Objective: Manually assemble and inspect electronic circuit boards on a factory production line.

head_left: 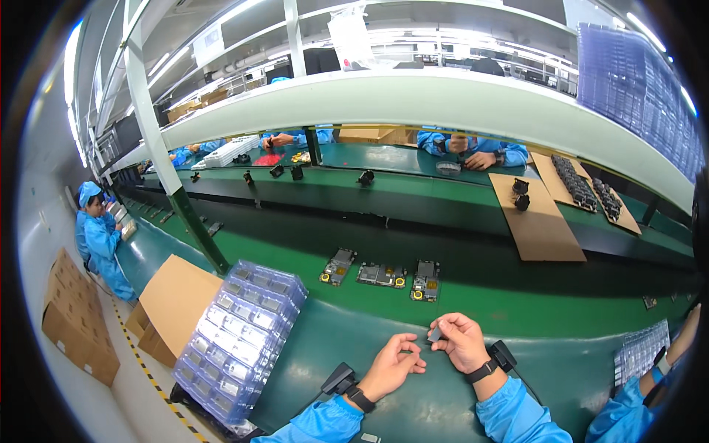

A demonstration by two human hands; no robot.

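Observation:
My right hand point(461, 343) pinches a small flat grey plate point(435, 334) between thumb and fingers, above the green bench point(325, 347). Just to its left, my left hand point(393, 365) is half curled with the fingertips apart, and nothing shows in it. Both wrists wear black bands with small black boxes. Beyond my hands lie three circuit boards: a left one point(338, 266), a middle one point(377, 274) and a right one point(426, 280), each with a yellow ring. Another small grey piece point(371, 438) lies at the lower edge, partly cut off.
At my left stands a stack of clear plastic trays point(240, 332) with parts in its pockets, beside a cardboard sheet point(177, 299). A co-worker's arm point(628, 410) reaches in at the right near another clear tray point(641, 351). Ahead, a cardboard sheet point(535, 229) holds black parts.

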